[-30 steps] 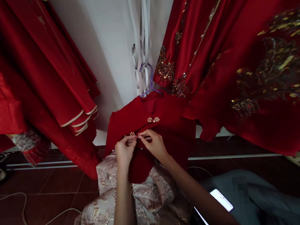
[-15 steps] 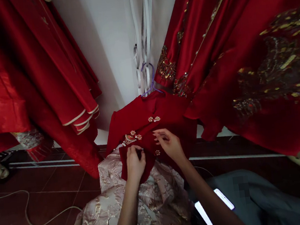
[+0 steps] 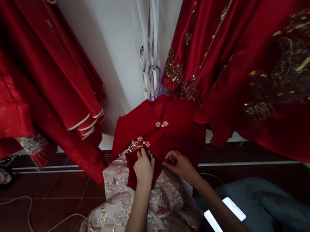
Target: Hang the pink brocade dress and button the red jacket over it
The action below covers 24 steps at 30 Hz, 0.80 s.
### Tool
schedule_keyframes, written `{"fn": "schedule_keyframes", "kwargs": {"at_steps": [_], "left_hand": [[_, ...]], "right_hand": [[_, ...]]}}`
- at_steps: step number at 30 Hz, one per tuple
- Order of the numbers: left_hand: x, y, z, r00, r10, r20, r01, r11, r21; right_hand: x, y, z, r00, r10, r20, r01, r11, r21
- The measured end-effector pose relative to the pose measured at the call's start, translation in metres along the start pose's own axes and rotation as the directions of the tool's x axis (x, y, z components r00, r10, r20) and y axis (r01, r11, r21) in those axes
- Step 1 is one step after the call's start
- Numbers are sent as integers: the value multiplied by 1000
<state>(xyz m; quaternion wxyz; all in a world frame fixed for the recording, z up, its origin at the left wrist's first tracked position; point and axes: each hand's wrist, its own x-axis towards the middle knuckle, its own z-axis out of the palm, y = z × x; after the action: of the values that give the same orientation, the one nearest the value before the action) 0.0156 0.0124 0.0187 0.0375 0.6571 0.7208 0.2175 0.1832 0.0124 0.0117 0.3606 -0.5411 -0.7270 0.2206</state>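
A small dark red jacket (image 3: 173,128) hangs on a purple hanger (image 3: 155,85) against the white wall, over a pale brocade skirt (image 3: 144,215). It has a pearl button pair (image 3: 161,124) near the collar and a beaded brooch-like fastening (image 3: 138,143) lower left. My left hand (image 3: 144,169) is closed on the jacket's front flap just under that fastening. My right hand (image 3: 180,164) pinches the fabric edge to the right, fingers pressed together; what lies between them is too small to make out.
Long red gowns hang on the left (image 3: 26,79) and right (image 3: 250,63), the right one with gold embroidery. A white cable (image 3: 29,221) lies on the dark tiled floor. A lit phone (image 3: 234,208) rests on grey cloth (image 3: 270,207) at lower right.
Both hands have moved down from the beaded fastening, now uncovered, to the lower edge of the jacket front. The right hand went from open fingers to a pinch.
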Motion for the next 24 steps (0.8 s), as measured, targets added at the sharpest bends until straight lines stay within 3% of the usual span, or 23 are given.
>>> {"fn": "schedule_keyframes", "kwargs": {"at_steps": [5, 8, 11, 14, 19, 24], "left_hand": [[-8, -14, 4, 989, 62, -138, -99, 953, -286], [-12, -17, 2, 977, 32, -212, -119, 905, -409], [-13, -16, 1, 975, 37, -218, -122, 912, -392], [-13, -15, 1, 979, 128, -158, -172, 937, -305], [-6, -18, 5, 974, 195, -114, -214, 958, -191], [0, -17, 5, 980, 159, -117, -181, 958, -221]], "right_hand": [[-1, -6, 6, 993, 28, -112, -30, 999, -17], [-2, -11, 2, 987, 83, -134, -78, 996, 44], [-1, -14, -5, 975, 130, -178, -113, 988, 104], [0, -14, -10, 970, 164, -179, -129, 973, 192], [-4, -18, -17, 959, 285, -4, -249, 845, 473], [-5, -33, -26, 958, 272, 87, -272, 774, 572]]}}
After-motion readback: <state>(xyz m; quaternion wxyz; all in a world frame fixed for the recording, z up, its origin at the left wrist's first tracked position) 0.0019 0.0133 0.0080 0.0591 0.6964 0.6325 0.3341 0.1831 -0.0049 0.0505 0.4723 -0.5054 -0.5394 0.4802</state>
